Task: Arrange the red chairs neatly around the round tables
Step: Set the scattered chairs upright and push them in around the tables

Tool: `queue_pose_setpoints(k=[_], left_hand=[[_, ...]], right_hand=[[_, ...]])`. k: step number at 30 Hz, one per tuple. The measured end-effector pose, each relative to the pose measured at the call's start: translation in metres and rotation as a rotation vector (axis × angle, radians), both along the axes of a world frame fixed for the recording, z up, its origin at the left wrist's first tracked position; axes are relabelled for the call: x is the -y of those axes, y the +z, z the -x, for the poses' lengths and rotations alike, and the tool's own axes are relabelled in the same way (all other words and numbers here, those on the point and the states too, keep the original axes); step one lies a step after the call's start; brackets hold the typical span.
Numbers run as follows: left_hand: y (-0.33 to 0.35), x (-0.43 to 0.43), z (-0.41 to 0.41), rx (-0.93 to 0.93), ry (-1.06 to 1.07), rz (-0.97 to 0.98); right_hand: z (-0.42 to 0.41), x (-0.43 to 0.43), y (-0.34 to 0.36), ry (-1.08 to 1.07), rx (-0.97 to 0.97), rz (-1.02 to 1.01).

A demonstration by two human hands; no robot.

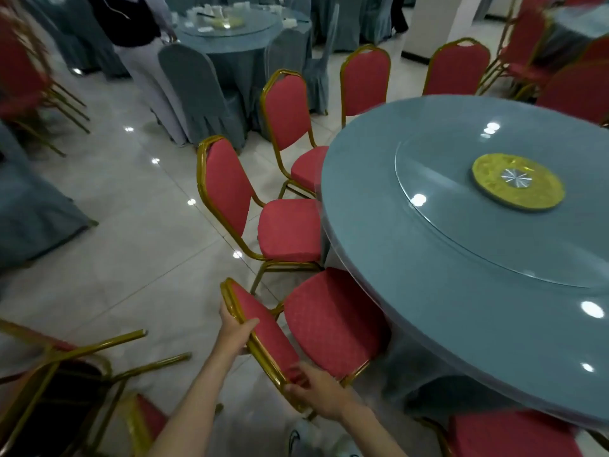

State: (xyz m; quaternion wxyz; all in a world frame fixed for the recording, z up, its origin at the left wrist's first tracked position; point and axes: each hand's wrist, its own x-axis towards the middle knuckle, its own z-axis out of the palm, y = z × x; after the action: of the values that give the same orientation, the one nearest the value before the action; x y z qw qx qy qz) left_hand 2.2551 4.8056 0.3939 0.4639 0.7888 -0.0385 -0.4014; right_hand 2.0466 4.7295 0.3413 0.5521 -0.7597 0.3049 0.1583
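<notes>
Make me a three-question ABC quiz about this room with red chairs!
1. Where is the yellow round mat? A floor. B middle of the clear glass turntable on the blue-grey round table. C chair seat.
2. What colour frames the held red padded chair? A silver. B black. C gold.
3. The left hand and right hand are? A gripping that chair's backrest. B empty. C lifting a cup.
Answers: B, it lies at the turntable's centre; C, the tubing looks gold; A, fingers curl round the backrest.
</notes>
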Motion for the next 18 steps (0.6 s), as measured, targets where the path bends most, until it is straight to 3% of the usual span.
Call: queue_pose_setpoints(k=[10, 18], left_hand=[[-0.005, -0.014, 0.031, 0.081, -0.054, -0.008], [-0.017, -0.008, 0.049, 0.132, 0.042, -0.06]], right_hand=[[0.011, -0.045, -0.024, 0.053, -0.191, 0.279], [0.026, -0.051, -0.038, 0.076, -0.141, 0.418]])
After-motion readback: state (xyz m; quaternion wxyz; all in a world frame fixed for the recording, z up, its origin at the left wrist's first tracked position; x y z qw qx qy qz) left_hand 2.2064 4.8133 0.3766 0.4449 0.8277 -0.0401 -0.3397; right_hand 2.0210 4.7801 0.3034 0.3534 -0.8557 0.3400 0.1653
